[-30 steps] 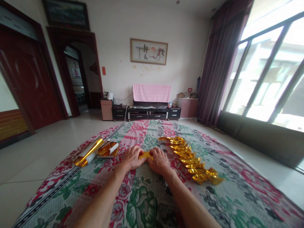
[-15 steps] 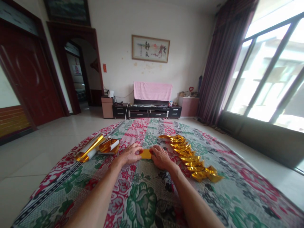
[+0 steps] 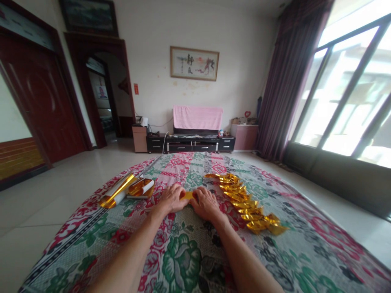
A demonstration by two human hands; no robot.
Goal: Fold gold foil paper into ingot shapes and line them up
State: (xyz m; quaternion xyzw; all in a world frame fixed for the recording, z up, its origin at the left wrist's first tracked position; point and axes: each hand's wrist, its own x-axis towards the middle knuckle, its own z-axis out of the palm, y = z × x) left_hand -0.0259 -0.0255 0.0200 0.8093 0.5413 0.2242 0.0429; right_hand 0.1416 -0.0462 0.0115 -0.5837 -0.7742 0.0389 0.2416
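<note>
A small piece of gold paper (image 3: 187, 195) lies between my hands, low over the patterned cloth (image 3: 181, 260). My left hand (image 3: 173, 197) grips its left end with the fingers closed. At the right end, my right hand (image 3: 205, 202) pinches it in the same way. Both ends of the paper are hidden under the fingers. To the right of my right hand runs a row of several folded gold foil ingots (image 3: 241, 199). Left of my left hand lie curled gold foil sheets (image 3: 119, 192) with white backs.
A low black TV cabinet (image 3: 192, 145) stands beyond the far edge of the cloth, with a pink towel (image 3: 198, 117) draped above it. Purple curtains (image 3: 284, 81) hang by the window at right. A red door (image 3: 42, 93) is at left.
My hands have drawn closer together on the gold paper, so less of it shows between them. The fingers are more curled over it. The foil ingots have not moved.
</note>
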